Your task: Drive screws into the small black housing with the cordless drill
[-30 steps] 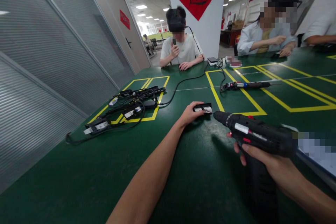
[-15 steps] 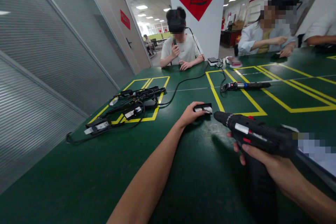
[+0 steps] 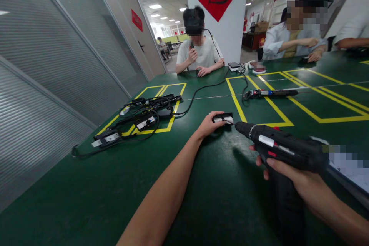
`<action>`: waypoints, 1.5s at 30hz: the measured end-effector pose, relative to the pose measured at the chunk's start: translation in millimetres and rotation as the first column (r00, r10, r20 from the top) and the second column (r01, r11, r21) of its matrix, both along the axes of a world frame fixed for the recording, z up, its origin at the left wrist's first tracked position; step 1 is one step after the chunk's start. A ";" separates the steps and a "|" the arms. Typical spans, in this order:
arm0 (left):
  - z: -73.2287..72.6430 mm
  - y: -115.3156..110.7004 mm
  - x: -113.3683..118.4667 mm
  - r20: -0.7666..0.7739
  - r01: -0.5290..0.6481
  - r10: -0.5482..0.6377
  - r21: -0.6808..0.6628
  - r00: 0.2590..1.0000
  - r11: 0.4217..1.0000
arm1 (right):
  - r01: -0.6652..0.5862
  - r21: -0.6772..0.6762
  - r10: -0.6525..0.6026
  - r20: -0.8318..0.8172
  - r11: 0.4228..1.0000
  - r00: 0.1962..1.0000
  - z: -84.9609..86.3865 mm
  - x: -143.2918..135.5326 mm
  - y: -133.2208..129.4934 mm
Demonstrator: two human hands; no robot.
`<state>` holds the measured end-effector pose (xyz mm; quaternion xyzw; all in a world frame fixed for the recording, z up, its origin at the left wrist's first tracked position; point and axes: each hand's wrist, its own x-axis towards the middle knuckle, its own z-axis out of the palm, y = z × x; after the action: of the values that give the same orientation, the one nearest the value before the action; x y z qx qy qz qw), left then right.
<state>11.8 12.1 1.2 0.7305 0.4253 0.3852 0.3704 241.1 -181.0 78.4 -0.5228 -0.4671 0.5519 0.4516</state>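
My left hand (image 3: 211,123) grips a small black part with a white label (image 3: 227,118) on the green table (image 3: 138,192). Fingers of my right hand (image 3: 284,169) wrap round the handle of a black cordless drill (image 3: 276,146) with red buttons. The drill points left, and its tip is at the right end of the small part; whether they touch is too small to tell.
Black cables and adapters (image 3: 150,115) lie on the left, within yellow tape. Beyond the drill is a pen-like tool (image 3: 273,93) with a cord. A person (image 3: 200,52) sits opposite, another (image 3: 296,42) at the back right. Papers (image 3: 351,165) lie at the right.
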 end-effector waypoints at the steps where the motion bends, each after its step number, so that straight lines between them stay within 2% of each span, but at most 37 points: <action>1: 0.2 -0.2 -0.2 -0.002 0.001 -0.001 -0.001 1.000 1.000 | -0.004 -0.004 0.004 0.005 1.000 1.000 -0.5 0.5 -0.2; 12: 5.6 -3.7 -1.6 -0.034 0.032 -0.031 0.031 0.999 0.999 | -0.037 -0.001 0.037 0.009 0.999 0.999 0.4 1.7 1.5; 17: 5.0 -3.3 -1.1 -0.061 0.028 -0.025 0.043 0.998 0.999 | -0.051 0.023 0.051 0.017 0.998 0.999 -2.7 3.3 1.7; 22: 3.7 -2.4 -1.2 -0.062 0.024 -0.021 0.039 0.998 0.999 | -0.013 0.017 0.013 0.013 1.000 1.000 -3.2 1.7 3.6; 27: 3.6 -1.3 -2.0 -0.062 0.024 -0.020 0.059 0.998 0.998 | -0.052 0.013 0.052 0.011 0.999 0.999 -0.5 1.9 3.0; 34: 5.6 -3.0 -1.8 -0.039 0.028 -0.025 0.065 0.999 0.997 | -0.044 -0.015 0.044 -0.006 0.999 0.999 -0.8 2.9 1.6; 40: 4.7 0.1 -3.0 -0.027 0.081 -0.078 0.125 0.997 0.989 | -0.014 -0.003 0.014 -0.006 1.000 1.000 -1.6 0.7 1.7; 45: 3.5 0.9 -2.1 -0.023 0.066 -0.063 0.118 0.998 0.991 | 0.003 -0.001 -0.003 -0.014 1.000 1.000 -0.1 -0.1 1.7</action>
<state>9.7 13.0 4.8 0.7682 0.3814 0.3905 0.3345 241.1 -179.4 78.2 -0.5198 -0.4630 0.5551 0.4553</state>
